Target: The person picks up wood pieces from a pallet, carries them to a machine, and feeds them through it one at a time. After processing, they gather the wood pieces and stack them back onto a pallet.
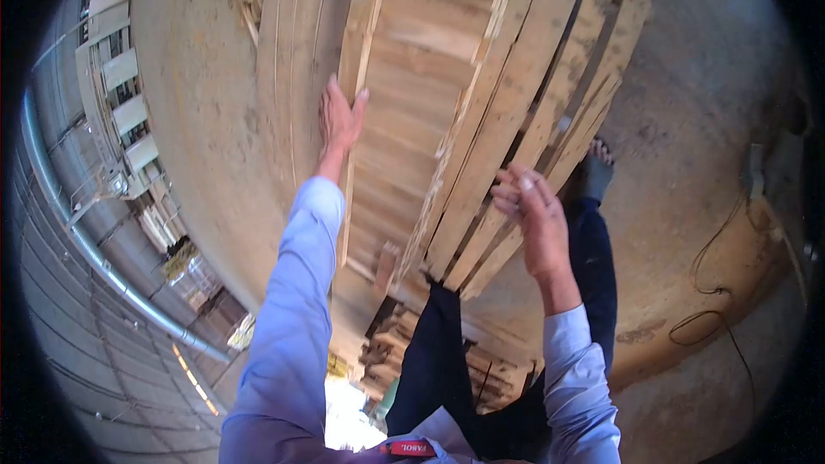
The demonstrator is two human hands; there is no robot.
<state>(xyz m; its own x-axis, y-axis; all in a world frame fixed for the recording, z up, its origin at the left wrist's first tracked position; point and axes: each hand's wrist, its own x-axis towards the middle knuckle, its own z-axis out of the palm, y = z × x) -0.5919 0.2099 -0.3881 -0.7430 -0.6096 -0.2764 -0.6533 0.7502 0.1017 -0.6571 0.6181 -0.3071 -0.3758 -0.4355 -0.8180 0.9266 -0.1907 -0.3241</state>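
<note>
My left hand (342, 120) lies with fingers stretched and thumb apart at the edge of a long wooden board (365, 9). Beside that board, a row of light planks (421, 69) lies crosswise, with a rough-edged strip of wood along its right side. My right hand (537, 215) hovers over the slatted boards (516, 69) on the right, its fingers curled in toward the thumb. I cannot tell what, if anything, is between those fingers. A small wood block (387, 265) sits at the near end of the planks.
My foot (597, 167) stands beside the slatted boards. More cut wood (400, 344) is stacked near my legs. A cable (713, 292) loops over the floor on the right. A metal pipe (112, 275) and piled pale boards (129, 112) are at the far left.
</note>
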